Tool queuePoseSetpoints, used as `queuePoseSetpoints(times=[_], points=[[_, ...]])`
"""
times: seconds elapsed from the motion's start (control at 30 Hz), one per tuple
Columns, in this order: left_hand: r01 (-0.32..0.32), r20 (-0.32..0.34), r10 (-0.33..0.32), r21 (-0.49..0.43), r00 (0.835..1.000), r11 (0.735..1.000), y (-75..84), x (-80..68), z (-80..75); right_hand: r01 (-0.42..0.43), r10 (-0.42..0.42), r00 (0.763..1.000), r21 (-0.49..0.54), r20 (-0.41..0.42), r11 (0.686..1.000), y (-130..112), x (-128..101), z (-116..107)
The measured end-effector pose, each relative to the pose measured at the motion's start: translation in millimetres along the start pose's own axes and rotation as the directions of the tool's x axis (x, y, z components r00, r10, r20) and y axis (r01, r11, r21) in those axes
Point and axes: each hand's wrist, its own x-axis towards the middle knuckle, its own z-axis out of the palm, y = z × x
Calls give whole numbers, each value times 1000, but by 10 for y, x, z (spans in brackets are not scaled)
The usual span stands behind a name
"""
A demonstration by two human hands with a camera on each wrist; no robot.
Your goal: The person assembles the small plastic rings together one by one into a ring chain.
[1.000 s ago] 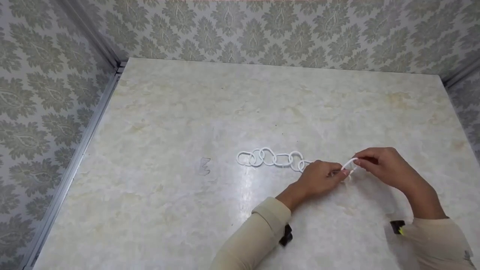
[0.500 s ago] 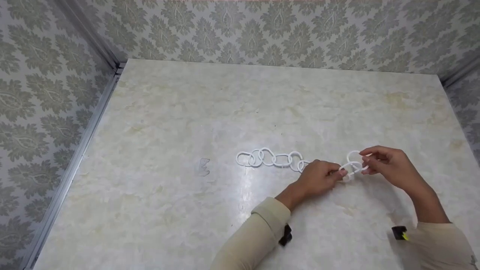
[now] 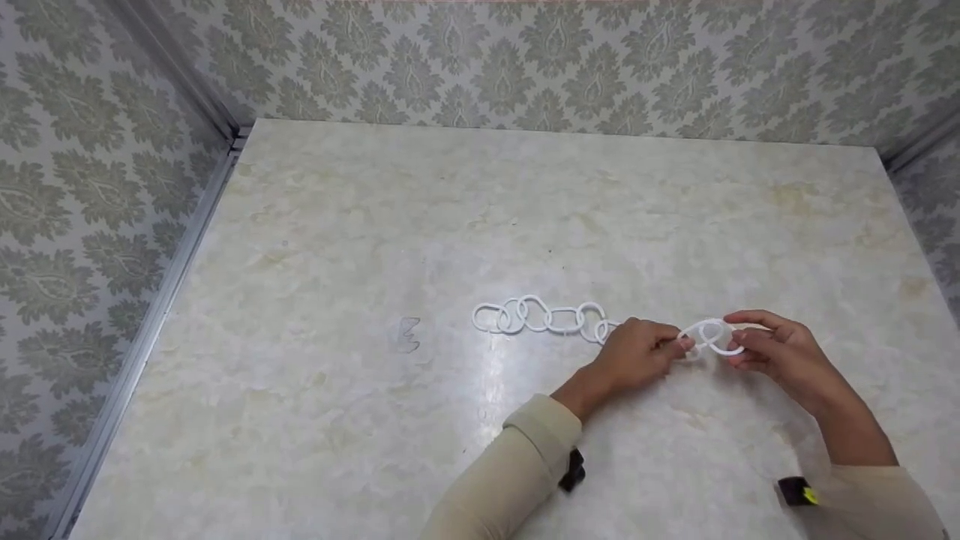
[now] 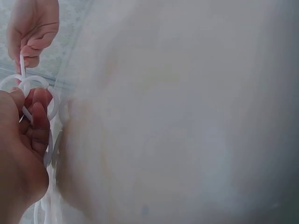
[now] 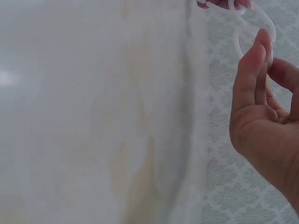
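Note:
A chain of white plastic links [image 3: 564, 320] lies across the marble-patterned table, its right part passing under my left hand [image 3: 639, 352]. That hand pinches a link [image 3: 688, 328] between thumb and fingers, close above the table. My right hand [image 3: 787, 356] pinches the rightmost link [image 3: 726, 352], which is hooked through the left hand's link. In the left wrist view the right hand [image 4: 35, 30] holds its link [image 4: 22, 65] nearly edge-on, above the left hand [image 4: 25, 144]. The right wrist view shows the right hand's fingertips on the link [image 5: 237, 44]; the left fingertips [image 5: 226, 3] are cut off at the top.
A small transparent piece with a jagged edge [image 3: 409, 334] lies left of the chain. The table [image 3: 337, 225] is bordered by patterned walls [image 3: 510, 67] at the back and sides, with a metal rail [image 3: 161, 315] along the left.
The right hand has shifted slightly right and down with the end link, turning it from upright to flatter and drawing it away from the left hand. The left hand has stayed put.

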Motion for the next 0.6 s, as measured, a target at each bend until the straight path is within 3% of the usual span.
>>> queuePoseSetpoints(times=[0.17, 0.27, 0.47, 0.6], points=[[-4, -1, 4, 4, 1000, 1000, -3, 3, 1, -70, 49, 993, 197, 108, 978, 2, -13, 27], [4, -3, -4, 2, 1000, 1000, -1, 5, 0, -94, 55, 986, 251, 158, 963, -6, -1, 42], [10, -3, -10, 7, 1000, 1000, 13, -2, -1, -65, 26, 986, 233, 166, 970, -39, 0, 16], [10, 0, -10, 29, 1000, 1000, 13, -3, -1, -14, -4, 993, 154, 119, 988, -88, -27, -23]])
